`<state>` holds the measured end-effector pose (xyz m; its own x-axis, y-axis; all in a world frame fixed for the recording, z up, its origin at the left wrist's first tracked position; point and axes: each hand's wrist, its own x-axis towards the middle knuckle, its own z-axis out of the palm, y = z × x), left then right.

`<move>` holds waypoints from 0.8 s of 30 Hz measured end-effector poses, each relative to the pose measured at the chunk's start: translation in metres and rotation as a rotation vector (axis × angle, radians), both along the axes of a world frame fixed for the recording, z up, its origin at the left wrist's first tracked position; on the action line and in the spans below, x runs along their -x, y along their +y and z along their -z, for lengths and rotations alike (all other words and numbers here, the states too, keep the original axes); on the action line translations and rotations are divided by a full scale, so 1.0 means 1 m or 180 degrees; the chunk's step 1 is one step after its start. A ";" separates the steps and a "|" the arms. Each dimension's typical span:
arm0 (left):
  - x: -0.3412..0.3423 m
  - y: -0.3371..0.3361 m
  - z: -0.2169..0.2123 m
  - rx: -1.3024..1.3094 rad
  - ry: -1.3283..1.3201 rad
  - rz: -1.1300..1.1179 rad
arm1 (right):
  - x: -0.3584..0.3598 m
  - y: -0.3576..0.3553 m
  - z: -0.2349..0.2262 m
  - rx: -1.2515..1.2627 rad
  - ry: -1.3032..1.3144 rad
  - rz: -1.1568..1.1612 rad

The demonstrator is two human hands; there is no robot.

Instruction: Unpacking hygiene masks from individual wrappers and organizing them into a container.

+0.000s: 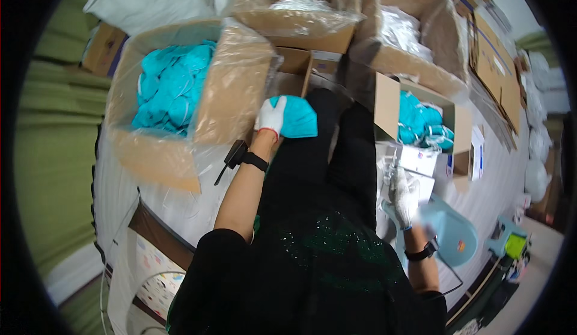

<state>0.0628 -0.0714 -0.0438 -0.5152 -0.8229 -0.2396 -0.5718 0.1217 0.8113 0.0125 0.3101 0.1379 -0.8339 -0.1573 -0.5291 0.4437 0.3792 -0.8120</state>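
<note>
My left hand (271, 116), in a white glove with a red cuff, is closed on a teal face mask (299, 118) above my left thigh. Left of it, a large plastic-lined carton (234, 88) holds a heap of teal masks (174, 88). My right hand (406, 198), also gloved in white, is low beside my right leg, its fingers drawn together. At its fingertips lies clear, shiny plastic (387, 162), next to white flat boxes (418, 160); what the fingers grip is hard to make out. Ahead of that hand, a smaller carton (386, 106) contains teal masks with white straps (421, 121).
Two big lined cartons (294, 22) (421, 64) at the back hold clear plastic packaging (404, 31). A light-blue plastic stool (460, 230) stands by my right forearm. Flattened cardboard (496, 64) leans at the far right. A white sack (150, 1) lies at the back left.
</note>
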 end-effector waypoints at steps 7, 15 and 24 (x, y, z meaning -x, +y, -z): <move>-0.024 -0.101 -0.141 0.0063 0.1218 -0.0930 | 0.003 -0.012 0.024 0.0720 0.0231 0.0202; -0.093 -0.164 -0.107 0.0154 0.1704 -0.1765 | 0.043 -0.040 -0.044 0.2573 -0.0924 0.0414; 0.034 0.104 -0.176 -0.0714 0.1969 0.3286 | 0.045 -0.047 -0.083 0.2648 -0.0868 0.0359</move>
<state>0.0287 0.0326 0.1324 -0.9788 0.0674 0.1933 0.1999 0.1124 0.9733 -0.0326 0.2627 0.2206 -0.7291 -0.5044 -0.4625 0.6614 -0.3456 -0.6657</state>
